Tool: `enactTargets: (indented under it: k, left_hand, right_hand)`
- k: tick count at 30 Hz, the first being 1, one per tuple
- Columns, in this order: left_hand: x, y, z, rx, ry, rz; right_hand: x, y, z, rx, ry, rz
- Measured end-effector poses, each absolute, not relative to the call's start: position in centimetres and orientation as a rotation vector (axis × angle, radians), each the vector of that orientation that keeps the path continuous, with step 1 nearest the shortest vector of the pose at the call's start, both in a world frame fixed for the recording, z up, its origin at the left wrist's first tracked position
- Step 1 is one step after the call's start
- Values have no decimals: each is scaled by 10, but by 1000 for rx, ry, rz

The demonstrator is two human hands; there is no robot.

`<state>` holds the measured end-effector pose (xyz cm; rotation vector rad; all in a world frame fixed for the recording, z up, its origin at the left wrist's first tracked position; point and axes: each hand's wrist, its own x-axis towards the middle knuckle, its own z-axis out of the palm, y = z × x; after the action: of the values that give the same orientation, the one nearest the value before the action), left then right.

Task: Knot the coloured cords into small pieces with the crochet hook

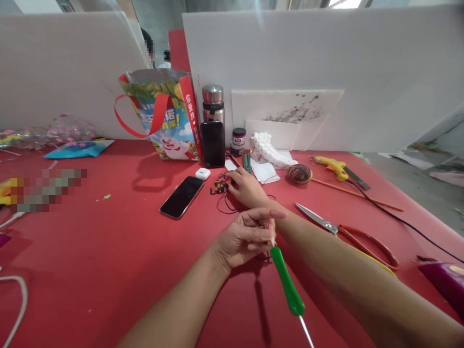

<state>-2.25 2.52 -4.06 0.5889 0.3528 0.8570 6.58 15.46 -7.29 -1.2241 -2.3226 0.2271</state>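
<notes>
My left hand is closed around a crochet hook with a green handle, gripping it by its pale end. A thin strand of yarn wraps the raised index finger. My right arm crosses behind the left hand. Farther off, my right hand has its fingers curled on a small tangle of dark multicoloured yarn; its fingertips are partly hidden. Loose strands run from there over the red table towards the left hand. A multicoloured yarn ball lies to the right of the right hand.
Large scissors and a yellow glue gun with a black cord lie to the right. A phone, an earbud case, an upright black phone, a flask and a printed bag stand or lie ahead.
</notes>
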Motion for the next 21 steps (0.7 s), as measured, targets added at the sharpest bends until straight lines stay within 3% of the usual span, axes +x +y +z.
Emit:
enactTargets:
  k: [14, 21]
  left_hand:
    - [-22, 29, -44, 609, 351, 859]
    - [-21, 28, -45, 600, 317, 832]
  right_hand:
    - [50, 168, -51, -1250, -2415, 12]
    - [41, 161, -61, -1191, -2550, 75]
